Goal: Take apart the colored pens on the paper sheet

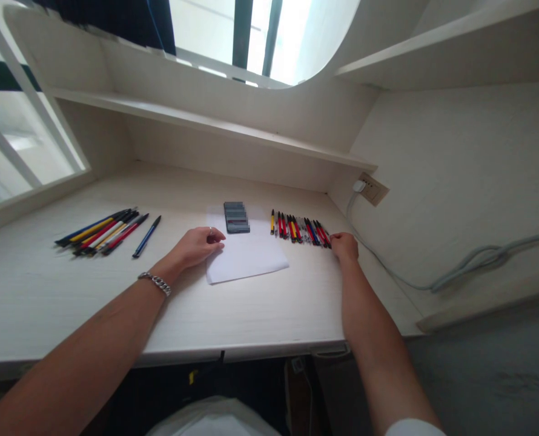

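On white desk [251,315], L hand [199,247] rests loose, ungripping, on paper sheet [246,257] near blurred dark item [237,217]. R hand [344,247] curled at end of pen row [300,231], grip unclear.

The pixelated dark slab [236,217] on the paper sheet [246,260] is perhaps a phone.

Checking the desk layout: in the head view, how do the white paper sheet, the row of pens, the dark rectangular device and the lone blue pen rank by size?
1. White paper sheet
2. Row of pens
3. Dark rectangular device and lone blue pen: they look alike in size, so I won't rank them.
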Available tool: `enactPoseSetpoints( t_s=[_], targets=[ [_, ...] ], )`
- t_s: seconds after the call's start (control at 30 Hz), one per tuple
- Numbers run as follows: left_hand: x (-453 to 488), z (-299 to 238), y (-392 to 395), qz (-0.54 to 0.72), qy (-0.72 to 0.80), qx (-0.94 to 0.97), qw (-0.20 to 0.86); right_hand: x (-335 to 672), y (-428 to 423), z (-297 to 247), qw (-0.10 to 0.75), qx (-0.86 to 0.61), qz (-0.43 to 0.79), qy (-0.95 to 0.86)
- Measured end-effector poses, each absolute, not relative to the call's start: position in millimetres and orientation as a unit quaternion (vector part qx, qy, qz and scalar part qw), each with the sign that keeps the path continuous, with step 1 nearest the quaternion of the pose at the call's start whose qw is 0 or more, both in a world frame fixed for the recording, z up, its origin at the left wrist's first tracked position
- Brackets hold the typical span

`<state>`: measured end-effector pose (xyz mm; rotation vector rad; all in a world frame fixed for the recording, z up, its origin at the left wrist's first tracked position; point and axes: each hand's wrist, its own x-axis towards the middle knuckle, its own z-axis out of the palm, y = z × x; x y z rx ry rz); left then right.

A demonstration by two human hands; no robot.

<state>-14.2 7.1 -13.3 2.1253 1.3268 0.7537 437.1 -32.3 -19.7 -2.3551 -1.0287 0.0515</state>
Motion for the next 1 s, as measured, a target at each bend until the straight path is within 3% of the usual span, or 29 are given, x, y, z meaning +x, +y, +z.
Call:
enactPoseSetpoints(
  t_s=[0.27,0.47,0.7,1.0],
  targets=[
    [-12,-8,4,0.274,0.500,0.781,0.254,434,-34,-17,0.252,-0.878,0.032,-0.406],
    [-12,-11,5,0.287,0.495,0.779,0.256,390,-28,-2,0.264,-0.833,-0.068,-0.481],
    [-14,-20,11,0.294,0.491,0.783,0.243,256,18,-9,0.197,-0.607,0.016,-0.770],
    [-12,-18,5,0.310,0.495,0.764,0.275,199,66,-8,0.161,-0.671,0.074,-0.720]
  ],
)
